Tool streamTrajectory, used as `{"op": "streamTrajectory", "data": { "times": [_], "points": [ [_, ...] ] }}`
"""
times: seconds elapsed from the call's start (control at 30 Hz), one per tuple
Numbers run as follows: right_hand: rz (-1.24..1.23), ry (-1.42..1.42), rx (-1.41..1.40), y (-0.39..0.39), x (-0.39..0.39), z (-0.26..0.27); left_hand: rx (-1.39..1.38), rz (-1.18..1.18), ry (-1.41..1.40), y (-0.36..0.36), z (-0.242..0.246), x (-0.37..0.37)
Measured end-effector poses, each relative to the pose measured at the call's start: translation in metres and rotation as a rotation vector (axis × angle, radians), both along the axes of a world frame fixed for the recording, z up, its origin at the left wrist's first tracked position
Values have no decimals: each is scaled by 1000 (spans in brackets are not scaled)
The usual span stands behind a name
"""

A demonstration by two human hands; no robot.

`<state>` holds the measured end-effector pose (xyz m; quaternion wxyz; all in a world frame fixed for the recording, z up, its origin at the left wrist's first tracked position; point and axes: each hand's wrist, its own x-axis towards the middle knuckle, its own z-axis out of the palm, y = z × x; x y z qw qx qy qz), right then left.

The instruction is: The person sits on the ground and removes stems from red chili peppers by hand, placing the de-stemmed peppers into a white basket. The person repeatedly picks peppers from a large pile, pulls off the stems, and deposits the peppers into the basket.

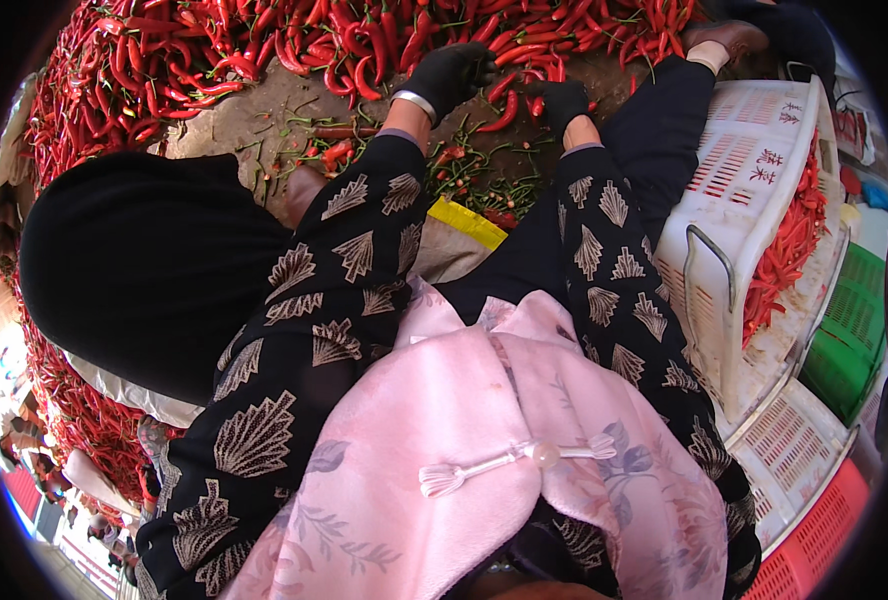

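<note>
My left hand (451, 79), in a black glove with a silver-coloured bangle at the wrist, is at the edge of a large heap of red chili peppers (369, 37). Its fingers are curled, and whether they hold anything is hidden. To its right my right hand (566, 103), also black-gloved, is close to a few loose red chili peppers (505, 112); its fingertips are too dark to make out. Green pepper stems (481, 169) and broken red pieces lie scattered on the ground between my forearms and my lap.
At the right stand a white plastic crate (740, 161) with a metal handle, cut red peppers (785, 255) beside it, a green crate (849, 322) and a red crate (811, 540). Close at left is a person's black-covered head (136, 277). A brown shoe (729, 37) is at upper right.
</note>
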<state>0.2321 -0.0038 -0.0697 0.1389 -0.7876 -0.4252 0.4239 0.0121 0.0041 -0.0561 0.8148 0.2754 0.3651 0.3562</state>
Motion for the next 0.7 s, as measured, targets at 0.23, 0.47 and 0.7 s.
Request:
{"op": "streamTrajectory", "data": {
  "times": [0.23, 0.47, 0.7],
  "points": [
    [69, 325, 240, 1, 5, 11, 367, -90, 330, 3, -19, 0],
    [207, -202, 361, -6, -34, 19, 1117, -170, 1285, 17, -44, -33],
    [414, -405, 314, -15, -104, 11, 878, 70, 1310, 24, -43, -52]
  ]
}}
